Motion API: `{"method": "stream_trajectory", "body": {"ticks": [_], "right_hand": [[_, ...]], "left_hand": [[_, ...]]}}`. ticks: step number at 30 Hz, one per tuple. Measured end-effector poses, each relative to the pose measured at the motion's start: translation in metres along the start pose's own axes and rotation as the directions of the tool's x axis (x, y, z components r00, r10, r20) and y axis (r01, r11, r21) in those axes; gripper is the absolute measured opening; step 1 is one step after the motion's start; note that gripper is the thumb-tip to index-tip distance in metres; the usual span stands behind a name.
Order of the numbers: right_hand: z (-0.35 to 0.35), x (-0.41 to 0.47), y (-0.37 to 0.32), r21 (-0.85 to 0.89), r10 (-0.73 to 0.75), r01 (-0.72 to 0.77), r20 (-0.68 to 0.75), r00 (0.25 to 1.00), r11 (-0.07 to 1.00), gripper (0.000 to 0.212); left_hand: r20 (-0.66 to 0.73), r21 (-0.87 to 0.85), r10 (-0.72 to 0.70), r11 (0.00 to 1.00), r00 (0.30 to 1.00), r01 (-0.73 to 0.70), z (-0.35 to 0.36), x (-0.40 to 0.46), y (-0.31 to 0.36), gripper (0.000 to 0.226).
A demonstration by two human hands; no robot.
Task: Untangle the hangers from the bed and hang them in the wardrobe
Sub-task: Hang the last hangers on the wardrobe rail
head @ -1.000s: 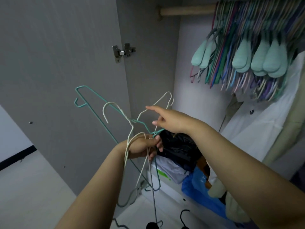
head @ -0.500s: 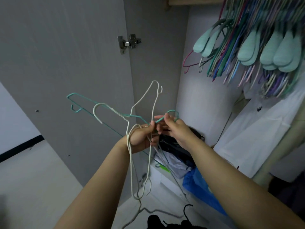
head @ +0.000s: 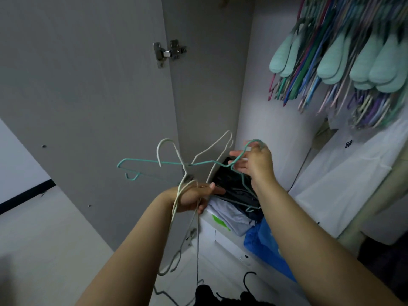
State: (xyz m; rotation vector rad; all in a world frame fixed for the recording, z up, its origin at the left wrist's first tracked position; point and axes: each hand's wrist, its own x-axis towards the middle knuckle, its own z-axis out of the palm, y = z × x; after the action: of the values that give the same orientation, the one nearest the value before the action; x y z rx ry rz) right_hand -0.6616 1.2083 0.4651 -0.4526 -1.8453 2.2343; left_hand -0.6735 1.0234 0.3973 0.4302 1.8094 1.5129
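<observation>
The open grey wardrobe door (head: 84, 89) fills the left, joined by a small metal hinge (head: 169, 52) to the wardrobe's grey side panel (head: 209, 85). Inside, a dense row of coloured wire and mint padded hangers (head: 344, 62) hangs at upper right above a white garment (head: 344, 173), with folded dark and white clothes (head: 234, 195) and a blue plastic bag (head: 267, 246) lower down. The right hand (head: 256, 162) pinches the hook of a teal wire hanger (head: 154, 161), which stretches leftward. The left hand (head: 194, 197) is closed round a tangle of white wire hangers (head: 176, 217) looped over its wrist, just below the teal one.
</observation>
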Motion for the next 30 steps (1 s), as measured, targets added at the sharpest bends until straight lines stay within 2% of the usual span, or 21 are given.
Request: {"method": "stream_trajectory", "body": {"ticks": [2, 3, 5, 7, 8, 9, 11, 14, 16, 21, 24, 26, 27, 29, 30], "right_hand": [[-0.004, 0.001, -0.004, -0.151, 0.105, -0.066, 0.264, 0.959, 0.986, 0.024], [-0.008, 0.001, -0.004, -0.225, 0.132, -0.040, 0.407, 0.904, 0.973, 0.026], [-0.016, 0.000, -0.006, -0.329, 0.181, 0.056, 0.645, 0.742, 0.943, 0.032], [-0.021, -0.003, -0.008, -0.422, 0.280, 0.134, 0.774, 0.568, 0.897, 0.033], [-0.021, -0.004, -0.008, -0.453, 0.318, 0.158, 0.796, 0.514, 0.877, 0.030], [-0.020, -0.005, -0.007, -0.472, 0.339, 0.169, 0.800, 0.496, 0.865, 0.026], [-0.013, -0.008, -0.006, -0.466, 0.328, 0.131, 0.770, 0.547, 0.875, 0.027], [-0.001, -0.012, -0.002, -0.372, 0.192, 0.099, 0.669, 0.718, 0.923, 0.036], [0.005, -0.014, 0.001, -0.316, 0.101, 0.121, 0.602, 0.792, 0.941, 0.038], [0.013, -0.018, 0.004, -0.296, -0.066, 0.221, 0.454, 0.888, 0.929, 0.040], [0.019, -0.016, 0.006, -0.292, -0.096, 0.202, 0.339, 0.936, 0.935, 0.041], [0.018, -0.011, 0.010, -0.423, -0.154, 0.279, 0.305, 0.940, 0.862, 0.040], [0.015, -0.007, 0.012, -0.555, -0.197, 0.345, 0.309, 0.930, 0.757, 0.036], [0.006, 0.003, 0.018, -0.725, -0.276, 0.407, 0.301, 0.913, 0.556, 0.024], [-0.001, 0.008, 0.020, -0.750, -0.297, 0.401, 0.280, 0.913, 0.526, 0.020]], "left_hand": [[-0.018, -0.030, -0.024, 0.999, 1.000, 0.024, -0.005, 0.000, -0.003, 0.037], [-0.019, -0.023, -0.035, 0.999, 0.999, 0.035, -0.007, 0.000, -0.005, 0.039], [-0.012, 0.062, -0.058, 0.996, 0.998, 0.059, -0.011, 0.001, -0.011, 0.044], [-0.008, 0.176, -0.108, 0.978, 0.994, 0.108, -0.011, 0.004, -0.016, 0.047], [-0.002, 0.203, -0.142, 0.969, 0.990, 0.140, -0.011, 0.005, -0.019, 0.047], [0.005, 0.205, -0.171, 0.965, 0.985, 0.166, -0.010, 0.007, -0.021, 0.047], [0.014, 0.181, -0.210, 0.962, 0.978, 0.204, -0.009, 0.009, -0.025, 0.046], [0.012, 0.191, -0.227, 0.956, 0.974, 0.221, -0.008, 0.010, -0.025, 0.046], [-0.002, 0.219, -0.215, 0.953, 0.977, 0.210, -0.010, 0.010, -0.021, 0.046], [-0.065, 0.337, -0.154, 0.927, 0.986, 0.167, -0.018, 0.011, -0.017, 0.041], [-0.086, 0.410, -0.065, 0.907, 0.994, 0.095, -0.022, 0.010, -0.017, 0.034], [-0.064, 0.474, -0.019, 0.879, 0.998, 0.048, -0.024, 0.005, -0.016, 0.028], [-0.047, 0.472, -0.014, 0.881, 0.999, 0.034, -0.024, 0.003, -0.016, 0.026], [-0.019, 0.373, -0.008, 0.928, 1.000, 0.014, -0.025, -0.003, -0.019, 0.028], [-0.015, 0.302, -0.006, 0.953, 1.000, 0.010, -0.026, -0.005, -0.021, 0.031]]}}
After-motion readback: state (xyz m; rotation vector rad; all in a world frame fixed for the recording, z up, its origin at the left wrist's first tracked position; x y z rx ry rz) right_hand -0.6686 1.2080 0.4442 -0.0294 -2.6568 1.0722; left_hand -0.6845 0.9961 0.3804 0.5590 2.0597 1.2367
